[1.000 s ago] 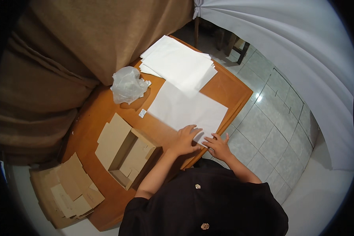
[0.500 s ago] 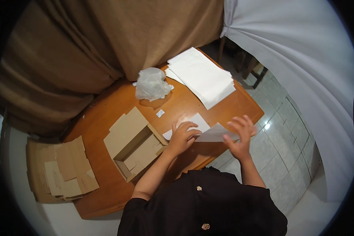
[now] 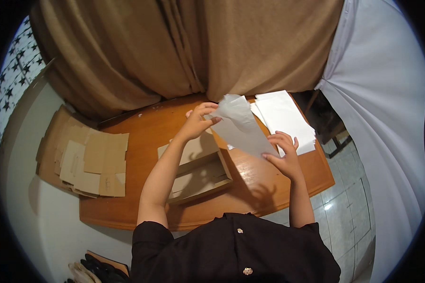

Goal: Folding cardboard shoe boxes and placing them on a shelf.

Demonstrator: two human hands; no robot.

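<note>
A thin white sheet of paper (image 3: 245, 134) is raised above the table, slanting between my two hands. My left hand (image 3: 199, 123) is closed at its upper left edge, thumb and fingers around the edge. At the lower right corner, my right hand (image 3: 284, 153) pinches the sheet between thumb and fingers. A crumpled translucent plastic bag (image 3: 235, 104) shows at the sheet's top end, partly covered by it. Below my left forearm sits an open cardboard box (image 3: 204, 152) with its flap spread back; the arm hides part of it.
A stack of white paper (image 3: 288, 118) lies at the table's far right. Flattened cardboard pieces (image 3: 99, 153) are piled left of the wooden table (image 3: 141, 137). A brown curtain (image 3: 141, 56) hangs behind, a white cloth (image 3: 363, 94) at the right. Dark items (image 3: 104, 269) show at the lower left.
Both hands have lifted the paper off the table's near right part, up and away from me. The head view has shifted, so the table and box appear further right.
</note>
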